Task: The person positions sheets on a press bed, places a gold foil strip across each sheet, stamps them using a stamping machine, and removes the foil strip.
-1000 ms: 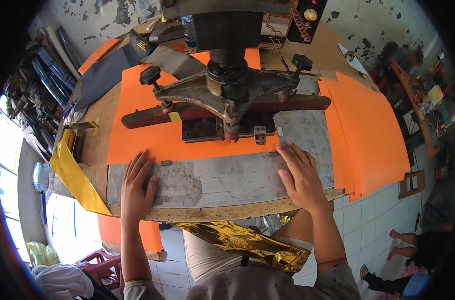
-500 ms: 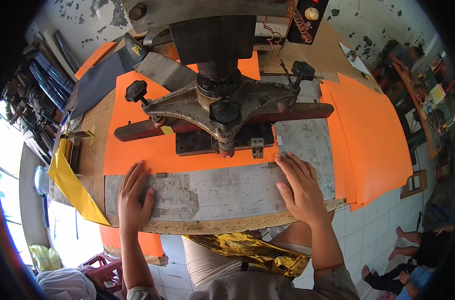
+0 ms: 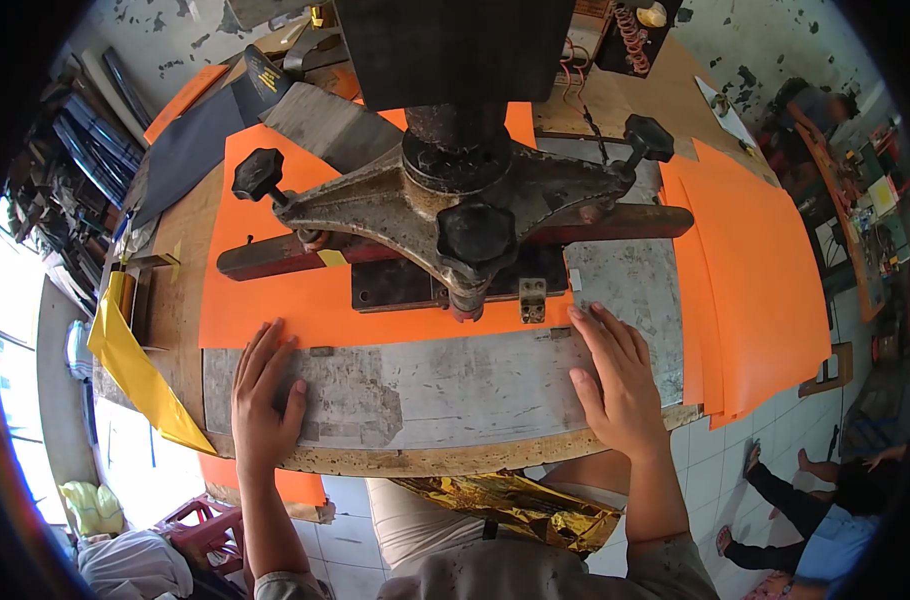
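Observation:
My left hand (image 3: 265, 400) lies flat on the grey metal plate (image 3: 455, 395), its fingertips at the near edge of an orange sheet (image 3: 275, 310). On the plate's right part rests my right hand (image 3: 617, 385), fingers spread, fingertips beside the sheet's near right corner. Neither hand grips anything. Above the sheet, between and beyond my hands, is a press head (image 3: 465, 215) with black knobs, a long dark red bar (image 3: 630, 225) and a black block (image 3: 400, 285) that hide part of the sheet.
Stacked orange sheets (image 3: 755, 290) lie at the right. Yellow foil (image 3: 140, 370) hangs at the left edge, and crumpled gold foil (image 3: 515, 500) lies over my lap. Dark sheets (image 3: 190, 150) are at the back left. A person (image 3: 825, 540) is at the lower right, another at the far right.
The view has shifted, and the press head looks larger and nearer. Both hands stay in about the same place by the sheet's near edge. The person at the lower right has moved their legs.

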`<state>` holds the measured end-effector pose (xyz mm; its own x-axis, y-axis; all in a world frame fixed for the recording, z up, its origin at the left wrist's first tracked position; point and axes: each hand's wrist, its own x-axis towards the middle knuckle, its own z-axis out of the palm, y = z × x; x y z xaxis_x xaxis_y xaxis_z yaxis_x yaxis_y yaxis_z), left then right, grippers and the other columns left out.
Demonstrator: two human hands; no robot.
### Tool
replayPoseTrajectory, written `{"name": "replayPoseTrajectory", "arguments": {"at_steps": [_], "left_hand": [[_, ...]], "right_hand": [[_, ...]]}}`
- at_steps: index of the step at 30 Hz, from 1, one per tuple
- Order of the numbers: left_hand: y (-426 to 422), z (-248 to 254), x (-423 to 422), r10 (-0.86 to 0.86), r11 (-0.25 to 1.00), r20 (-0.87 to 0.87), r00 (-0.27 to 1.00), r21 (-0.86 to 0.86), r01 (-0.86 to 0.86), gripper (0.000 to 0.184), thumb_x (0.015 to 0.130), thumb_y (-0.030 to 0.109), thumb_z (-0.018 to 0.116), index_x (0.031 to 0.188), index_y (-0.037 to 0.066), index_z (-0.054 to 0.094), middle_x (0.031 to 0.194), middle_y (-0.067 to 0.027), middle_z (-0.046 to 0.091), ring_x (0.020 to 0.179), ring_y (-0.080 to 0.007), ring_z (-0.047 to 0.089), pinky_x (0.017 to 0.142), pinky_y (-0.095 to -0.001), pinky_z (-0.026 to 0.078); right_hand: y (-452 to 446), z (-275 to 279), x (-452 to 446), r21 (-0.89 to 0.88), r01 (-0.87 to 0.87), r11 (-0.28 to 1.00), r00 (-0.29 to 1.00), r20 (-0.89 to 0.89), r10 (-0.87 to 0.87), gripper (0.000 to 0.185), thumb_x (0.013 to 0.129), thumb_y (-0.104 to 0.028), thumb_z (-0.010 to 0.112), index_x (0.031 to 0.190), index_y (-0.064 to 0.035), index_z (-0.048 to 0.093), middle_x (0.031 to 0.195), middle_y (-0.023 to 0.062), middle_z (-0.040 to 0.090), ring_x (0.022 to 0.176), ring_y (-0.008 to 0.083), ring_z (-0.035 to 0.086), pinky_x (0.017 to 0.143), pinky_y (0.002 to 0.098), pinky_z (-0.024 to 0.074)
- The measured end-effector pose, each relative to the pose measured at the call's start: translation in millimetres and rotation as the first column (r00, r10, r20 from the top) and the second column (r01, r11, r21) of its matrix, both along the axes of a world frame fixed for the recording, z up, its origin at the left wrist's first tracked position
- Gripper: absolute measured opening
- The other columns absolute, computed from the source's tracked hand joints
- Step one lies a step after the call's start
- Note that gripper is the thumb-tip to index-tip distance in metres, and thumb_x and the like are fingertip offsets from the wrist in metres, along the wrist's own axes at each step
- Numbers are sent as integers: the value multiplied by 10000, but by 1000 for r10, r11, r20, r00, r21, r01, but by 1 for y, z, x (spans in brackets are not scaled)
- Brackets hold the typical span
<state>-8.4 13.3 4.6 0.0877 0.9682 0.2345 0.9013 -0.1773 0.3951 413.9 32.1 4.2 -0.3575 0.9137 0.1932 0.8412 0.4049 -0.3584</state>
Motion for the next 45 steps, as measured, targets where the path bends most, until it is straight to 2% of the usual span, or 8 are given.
{"name": "replayPoseTrajectory", "arguments": {"at_steps": [8, 29, 35, 38, 45], "left_hand": [[0, -1, 2, 21, 1000, -29, 999, 19, -21, 483, 858, 105, 632, 1333, 23, 654, 1525, -162, 533, 1444, -406, 449, 1201, -514, 352], [-3, 2, -2, -67, 998, -65, 996, 10, 67, 505, 878, 126, 623, 1370, 12, 631, 1526, -172, 534, 1465, -401, 427, 1228, -524, 301], [-4, 4, 2, -48, 998, -30, 998, 47, 49, 497, 877, 126, 643, 1361, 11, 636, 1528, -163, 532, 1457, -394, 434, 1222, -513, 314], [-3, 6, -1, -90, 996, -39, 995, 7, 90, 490, 878, 129, 653, 1354, 12, 639, 1529, -161, 529, 1451, -385, 440, 1219, -503, 319], [-2, 5, -3, -71, 997, -43, 997, -5, 71, 480, 888, 164, 672, 1357, 62, 654, 1530, -124, 534, 1461, -353, 434, 1222, -501, 315]], "right_hand": [[1, 1, -1, 10, 0, 1000, 1000, -7, 0, 597, 1000, -207, 573, 1552, -49, 408, 1557, 108, 498, 1459, 349, 426, 1180, 540, 323], [-5, -3, -1, 67, 1, 998, 1000, -11, -1, 563, 1025, -233, 572, 1540, -60, 424, 1548, 106, 509, 1458, 338, 427, 1190, 523, 316], [-5, -1, -1, 73, 16, 997, 1000, -23, -14, 545, 1022, -215, 574, 1530, -64, 445, 1538, 111, 518, 1456, 339, 429, 1184, 516, 318], [-5, -1, -4, 63, 10, 998, 1000, -30, -8, 539, 1017, -204, 577, 1526, -72, 460, 1538, 109, 518, 1458, 339, 428, 1182, 515, 315], [-3, -5, -4, 59, 23, 998, 1000, -6, -23, 533, 1022, -230, 558, 1528, -85, 468, 1539, 95, 526, 1472, 327, 422, 1196, 527, 299]]}}
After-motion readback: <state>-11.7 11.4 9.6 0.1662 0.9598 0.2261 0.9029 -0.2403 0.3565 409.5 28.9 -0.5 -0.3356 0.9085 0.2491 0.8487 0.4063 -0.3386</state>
